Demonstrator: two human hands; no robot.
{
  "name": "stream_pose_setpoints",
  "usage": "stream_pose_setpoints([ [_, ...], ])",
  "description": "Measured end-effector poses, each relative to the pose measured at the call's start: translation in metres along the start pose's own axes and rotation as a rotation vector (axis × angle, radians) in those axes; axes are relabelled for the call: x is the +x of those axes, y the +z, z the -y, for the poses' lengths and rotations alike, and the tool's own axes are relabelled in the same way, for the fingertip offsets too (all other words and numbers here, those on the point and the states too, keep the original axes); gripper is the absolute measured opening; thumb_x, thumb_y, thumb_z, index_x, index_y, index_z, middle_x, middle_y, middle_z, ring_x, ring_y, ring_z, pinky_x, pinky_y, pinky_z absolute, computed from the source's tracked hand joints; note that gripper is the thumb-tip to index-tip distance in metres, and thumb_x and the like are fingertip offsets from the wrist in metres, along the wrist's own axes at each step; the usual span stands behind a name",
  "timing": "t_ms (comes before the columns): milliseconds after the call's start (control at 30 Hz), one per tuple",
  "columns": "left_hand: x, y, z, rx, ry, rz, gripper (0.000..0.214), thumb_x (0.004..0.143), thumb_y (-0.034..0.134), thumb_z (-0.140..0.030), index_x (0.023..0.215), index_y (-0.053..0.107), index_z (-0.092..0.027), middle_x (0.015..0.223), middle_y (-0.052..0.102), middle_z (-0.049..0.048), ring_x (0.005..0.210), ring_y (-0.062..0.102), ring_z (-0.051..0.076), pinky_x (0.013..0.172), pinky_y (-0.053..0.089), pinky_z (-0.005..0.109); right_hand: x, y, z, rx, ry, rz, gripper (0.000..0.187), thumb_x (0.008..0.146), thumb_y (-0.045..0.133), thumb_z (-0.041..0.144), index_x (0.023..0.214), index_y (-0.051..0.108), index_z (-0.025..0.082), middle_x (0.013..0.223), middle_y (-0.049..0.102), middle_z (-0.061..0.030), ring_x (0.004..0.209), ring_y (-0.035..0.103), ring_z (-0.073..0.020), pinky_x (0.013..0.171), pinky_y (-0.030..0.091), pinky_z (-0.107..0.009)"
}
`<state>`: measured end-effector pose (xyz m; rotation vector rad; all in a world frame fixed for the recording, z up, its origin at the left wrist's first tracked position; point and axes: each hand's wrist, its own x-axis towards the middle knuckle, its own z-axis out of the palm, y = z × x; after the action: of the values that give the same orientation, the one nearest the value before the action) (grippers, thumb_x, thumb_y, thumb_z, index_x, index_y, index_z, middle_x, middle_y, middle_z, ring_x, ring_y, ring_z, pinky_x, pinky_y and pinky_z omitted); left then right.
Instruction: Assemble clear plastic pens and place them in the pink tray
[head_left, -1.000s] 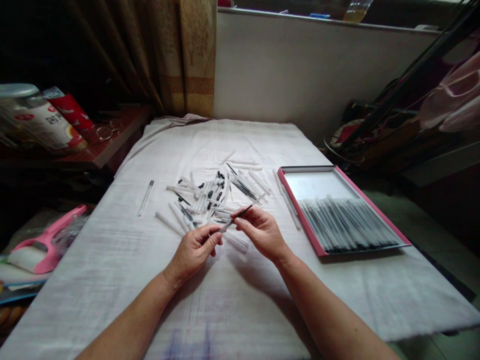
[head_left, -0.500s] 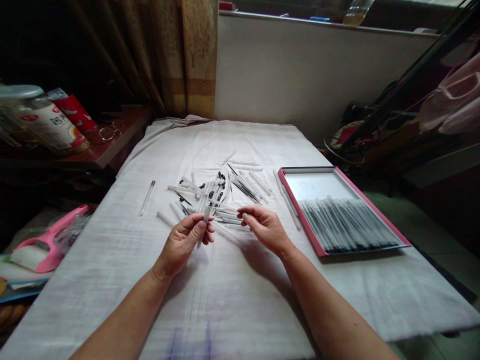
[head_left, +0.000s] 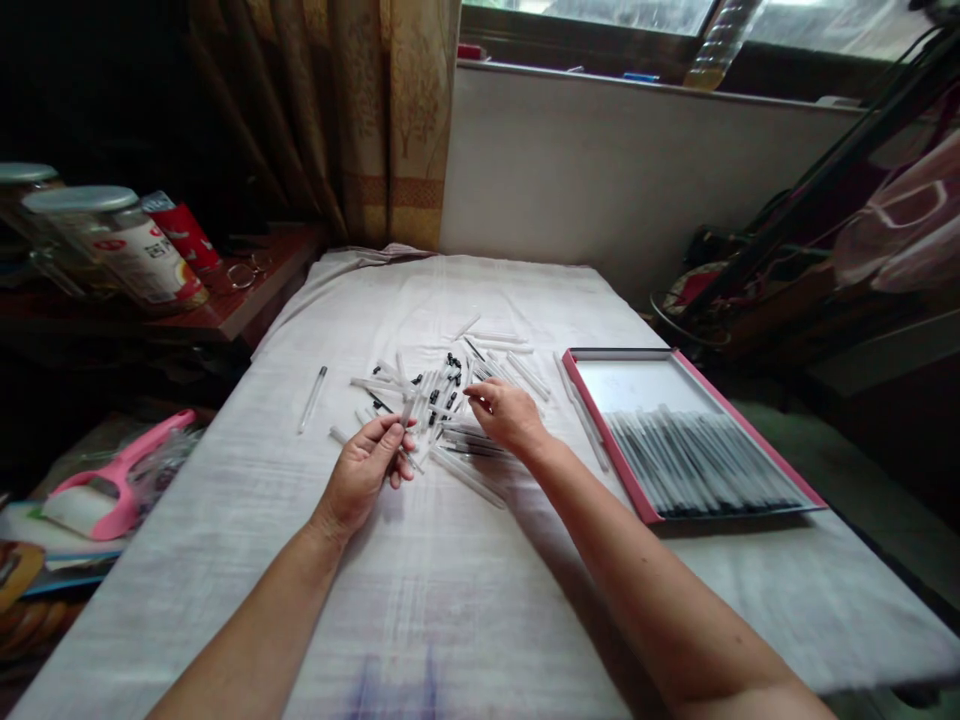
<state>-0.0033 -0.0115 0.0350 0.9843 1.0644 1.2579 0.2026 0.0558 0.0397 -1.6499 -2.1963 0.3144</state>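
My left hand [head_left: 366, 466] is closed on a clear pen barrel [head_left: 407, 410], which stands up slantwise between thumb and fingers. Over the right part of a loose pile, my right hand [head_left: 511, 415] has thumb and fingertips pinched together; whatever they hold, if anything, is too small to make out. The pile mixes clear pen barrels [head_left: 469, 478], thin dark refills and small black pen parts [head_left: 454, 362]. Some of it is hidden behind my hands. Apart from the pile, on the left, lies one pen [head_left: 312, 400] with a dark end.
A pink-edged box [head_left: 611, 440] on the right holds many pens [head_left: 697, 460] in a row. A white cloth [head_left: 420, 600] covers the table. Jars [head_left: 135, 250] and glasses [head_left: 244, 272] stand on a side table, with a pink-handled object [head_left: 120, 480] below.
My right hand has moved forward and slightly left, over the pile. My left hand still holds the barrel. The camera view has tilted up a little and shifted left.
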Motion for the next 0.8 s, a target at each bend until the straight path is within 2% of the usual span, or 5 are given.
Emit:
stream_pose_setpoints([
  [233,0.000,0.000,0.006,0.036,-0.058,0.052,0.051,0.070,0.074,-0.055,0.099,0.062,-0.015,0.071,0.063,-0.0021,0.045,0.060,0.009,0.035,0.037,0.016,0.040,0.004,0.015,-0.312,-0.048,0.212,0.030,0.090,0.052,0.031,0.111,0.072,0.026,0.113,0.069,-0.0092,0.098,0.066,-0.0229,0.077,0.048,-0.029],
  [433,-0.001,0.003,0.008,0.035,-0.099,0.073,0.053,0.067,0.077,-0.053,0.100,0.060,-0.015,0.074,0.065,-0.0014,0.045,0.060,0.009,0.036,0.039,0.016,0.052,0.001,0.020,-0.339,-0.081,0.272,0.023,0.084,0.058,0.025,0.099,0.074,0.021,0.106,0.073,-0.0137,0.097,0.068,-0.0263,0.077,0.048,-0.031],
  [567,-0.002,0.004,0.008,0.033,-0.118,0.075,0.056,0.065,0.079,-0.051,0.103,0.060,-0.015,0.077,0.067,-0.0002,0.047,0.061,0.009,0.038,0.041,0.017,0.051,-0.003,0.019,-0.308,-0.100,0.255,0.024,0.085,0.053,0.022,0.094,0.074,0.018,0.100,0.074,-0.0145,0.095,0.068,-0.0254,0.078,0.047,-0.031],
  [667,-0.003,0.006,0.008,0.048,-0.133,0.075,0.057,0.064,0.080,-0.051,0.105,0.061,-0.015,0.078,0.068,0.0008,0.047,0.061,0.009,0.039,0.042,0.017,0.034,-0.007,0.012,0.014,-0.069,0.166,0.024,0.085,0.051,0.022,0.094,0.073,0.018,0.089,0.074,-0.0089,0.083,0.068,-0.0198,0.074,0.047,-0.028],
  [800,-0.007,0.010,0.009,0.074,-0.165,0.093,0.058,0.064,0.080,-0.051,0.107,0.064,-0.015,0.082,0.071,0.0036,0.049,0.063,0.010,0.040,0.043,0.018,-0.007,-0.007,0.002,0.850,0.134,0.089,0.025,0.079,0.056,0.027,0.096,0.071,0.016,0.079,0.072,-0.0038,0.061,0.061,-0.0120,0.056,0.045,-0.023],
])
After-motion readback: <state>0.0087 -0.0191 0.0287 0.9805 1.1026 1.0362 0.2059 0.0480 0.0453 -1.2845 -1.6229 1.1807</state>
